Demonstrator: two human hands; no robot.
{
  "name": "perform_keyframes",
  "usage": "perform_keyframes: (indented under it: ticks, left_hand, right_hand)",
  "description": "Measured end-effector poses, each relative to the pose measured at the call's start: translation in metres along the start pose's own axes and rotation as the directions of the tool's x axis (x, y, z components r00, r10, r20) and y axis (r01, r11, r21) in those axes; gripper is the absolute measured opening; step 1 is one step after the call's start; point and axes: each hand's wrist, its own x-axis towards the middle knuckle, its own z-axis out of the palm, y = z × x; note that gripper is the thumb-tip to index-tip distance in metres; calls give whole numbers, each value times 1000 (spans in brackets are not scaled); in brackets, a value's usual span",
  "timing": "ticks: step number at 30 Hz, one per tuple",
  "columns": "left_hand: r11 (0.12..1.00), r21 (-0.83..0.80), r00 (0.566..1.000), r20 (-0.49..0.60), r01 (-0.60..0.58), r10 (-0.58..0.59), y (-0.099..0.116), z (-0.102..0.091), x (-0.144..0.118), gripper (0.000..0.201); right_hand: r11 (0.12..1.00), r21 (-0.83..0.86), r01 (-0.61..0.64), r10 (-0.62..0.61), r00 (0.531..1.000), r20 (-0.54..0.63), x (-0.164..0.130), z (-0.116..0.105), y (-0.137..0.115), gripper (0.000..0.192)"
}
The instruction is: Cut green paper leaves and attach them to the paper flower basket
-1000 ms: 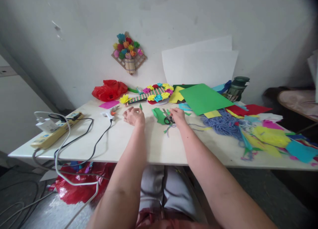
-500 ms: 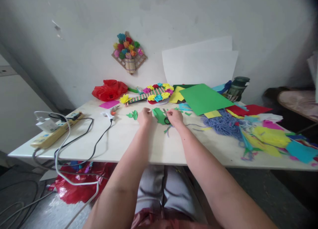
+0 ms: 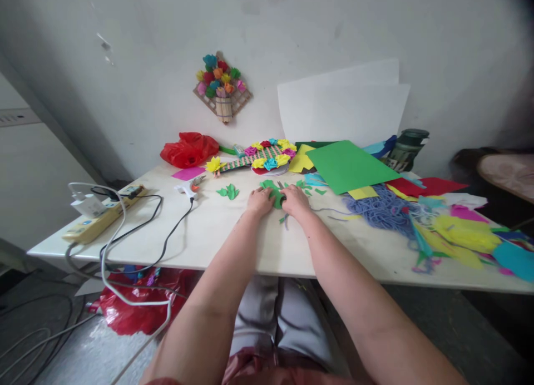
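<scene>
My left hand [image 3: 259, 200] and my right hand [image 3: 295, 200] meet at the middle of the white table [image 3: 233, 240]. Between them lies a green paper piece [image 3: 272, 188], pinched at its left edge by my left hand's fingers. My right hand is closed over the black-handled scissors [image 3: 283, 198], which are mostly hidden under it. Two small green cut-out leaves [image 3: 228, 192] lie just left of my left hand. Green scraps [image 3: 311, 189] are scattered beyond my right hand.
A glue gun [image 3: 189, 187] and a power strip [image 3: 104, 215] with cables lie at the left. At the back are a red bag [image 3: 189, 149], a paper-flower craft [image 3: 267, 154] and a green sheet [image 3: 348, 165]. Blue yarn [image 3: 379, 207] and coloured paper lie at the right.
My left hand has set down the small green leaves at the left and moved right to the green paper. My right hand stayed on the scissors and shifted slightly left.
</scene>
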Motion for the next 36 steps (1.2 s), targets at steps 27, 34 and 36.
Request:
perform_keyframes:
  ticks: [27,34,36]
  left_hand:
    - [969,-149,969,-117,197,-215,0,-7,-1,42]
    - [918,-260,947,-35,300,-319,0,-13,-1,49]
    - [907,-273,942,-15,320,-336,2,-14,-2,50]
  right_hand:
    - [948,-125,-292,292,956,-20,-3,-23,10,34]
    - [988,-130,-81,75,996,-55,-4,-13,2,31]
    - [992,-125,-33,32,999,-5,-4,-9,-2,30]
